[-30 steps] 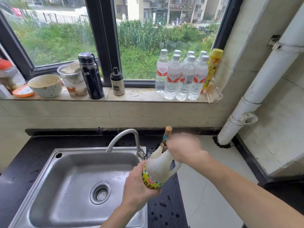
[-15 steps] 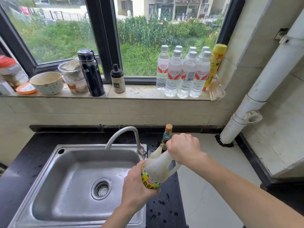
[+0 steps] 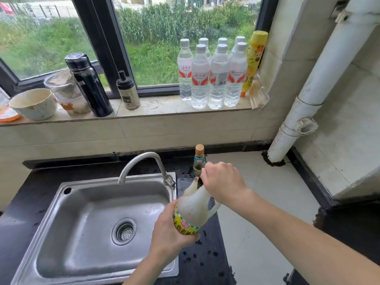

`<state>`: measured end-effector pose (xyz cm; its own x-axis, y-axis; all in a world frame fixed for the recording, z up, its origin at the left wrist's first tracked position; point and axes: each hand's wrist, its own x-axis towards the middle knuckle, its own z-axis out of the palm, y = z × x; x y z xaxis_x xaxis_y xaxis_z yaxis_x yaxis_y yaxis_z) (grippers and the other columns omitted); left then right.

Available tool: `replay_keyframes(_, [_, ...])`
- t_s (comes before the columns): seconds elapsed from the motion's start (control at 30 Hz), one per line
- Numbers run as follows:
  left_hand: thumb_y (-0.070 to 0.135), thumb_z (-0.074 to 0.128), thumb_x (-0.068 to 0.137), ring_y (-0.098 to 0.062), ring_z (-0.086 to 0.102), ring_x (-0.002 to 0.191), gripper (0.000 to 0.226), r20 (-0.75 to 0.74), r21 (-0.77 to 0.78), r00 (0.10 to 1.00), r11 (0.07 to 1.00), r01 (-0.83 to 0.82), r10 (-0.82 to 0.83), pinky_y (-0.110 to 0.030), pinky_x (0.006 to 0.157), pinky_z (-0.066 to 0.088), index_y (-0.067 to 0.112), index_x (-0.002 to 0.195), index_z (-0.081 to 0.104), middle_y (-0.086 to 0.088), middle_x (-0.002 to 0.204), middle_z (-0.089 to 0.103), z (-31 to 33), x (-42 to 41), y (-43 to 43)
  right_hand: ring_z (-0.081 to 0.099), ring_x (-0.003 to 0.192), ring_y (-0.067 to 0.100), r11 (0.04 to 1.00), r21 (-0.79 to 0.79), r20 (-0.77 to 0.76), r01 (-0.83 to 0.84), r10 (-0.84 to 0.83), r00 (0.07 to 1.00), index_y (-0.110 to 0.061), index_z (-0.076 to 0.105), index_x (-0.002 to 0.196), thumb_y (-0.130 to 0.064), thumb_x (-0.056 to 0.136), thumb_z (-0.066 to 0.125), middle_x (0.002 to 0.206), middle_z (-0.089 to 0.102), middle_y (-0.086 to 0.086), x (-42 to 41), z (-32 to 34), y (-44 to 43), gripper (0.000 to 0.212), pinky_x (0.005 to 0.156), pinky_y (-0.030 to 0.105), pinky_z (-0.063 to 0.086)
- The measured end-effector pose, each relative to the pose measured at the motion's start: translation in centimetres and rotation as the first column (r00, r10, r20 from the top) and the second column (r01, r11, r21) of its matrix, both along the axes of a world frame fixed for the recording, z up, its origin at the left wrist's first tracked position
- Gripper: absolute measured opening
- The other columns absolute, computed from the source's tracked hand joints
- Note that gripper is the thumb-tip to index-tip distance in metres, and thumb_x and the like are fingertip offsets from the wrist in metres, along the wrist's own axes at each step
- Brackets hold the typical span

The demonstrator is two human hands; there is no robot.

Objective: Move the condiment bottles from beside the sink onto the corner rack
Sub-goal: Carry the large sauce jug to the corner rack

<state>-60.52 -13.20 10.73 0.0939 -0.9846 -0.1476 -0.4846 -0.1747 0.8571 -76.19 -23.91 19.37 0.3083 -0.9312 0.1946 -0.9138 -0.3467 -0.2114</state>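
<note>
Step in hand: first pickup. Big jug [image 3: 195,210] with yellow label held tilted over the counter [image 3: 207,262], just right of the sink [image 3: 82,223]. Left hand [image 3: 170,235] wrapped closed around its base; right hand [image 3: 222,184] closed over neck and handle. One small bottle [image 3: 199,161] stands upright just beyond, untouched. Two condiment bottles counted. Corner rack not in view. Next move, likely: carry jug upright, keep the cap end steady. Seven water bottles [image 3: 218,77] on far sill.
</note>
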Motion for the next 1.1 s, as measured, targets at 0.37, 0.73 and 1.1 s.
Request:
replay_keyframes(0.37, [0.014,0.089,0.05,-0.01,0.067,0.071,0.079,-0.163,0.08,0.922,0.927,0.367,-0.351,-0.026,0.051,0.055,0.041,0.115,0.053,0.007,0.091,0.069,-0.8,4.8,-1.4,0.039,0.043,0.018,0.998,-0.045,0.003,-0.05,0.05,0.999,-0.017,0.047,0.062,-0.045,0.096,0.042,0.05,0.048,-0.004,0.1,0.1,5.4,0.044,0.042,0.028,0.027])
replay_keyframes(0.73, [0.048,0.076,0.046,-0.013,0.054,0.097,0.08,0.07,-0.074,0.768,0.765,0.64,-0.636,-0.037,0.08,0.05,0.041,0.119,0.045,0.017,0.103,0.057,-1.2,0.5,3.5,0.055,0.084,0.028,0.754,0.156,-0.449,0.638,-0.521,0.726,-0.019,0.057,0.092,-0.005,0.092,0.045,0.087,0.052,0.003,-0.8,2.0,16.6,0.018,0.059,0.032,0.036])
replay_keyframes(1.1, [0.052,0.079,0.05,-0.011,0.053,0.104,0.09,0.126,-0.11,0.498,0.487,0.867,-0.858,-0.035,0.087,0.051,0.038,0.128,0.036,0.018,0.11,0.053,0.8,-7.7,16.0,0.059,0.074,0.017,0.372,0.337,0.305,0.865,-0.912,0.273,-0.027,0.061,0.087,-0.061,0.088,0.049,0.075,0.061,-0.006,-6.3,3.1,37.6,0.036,0.067,0.035,0.048])
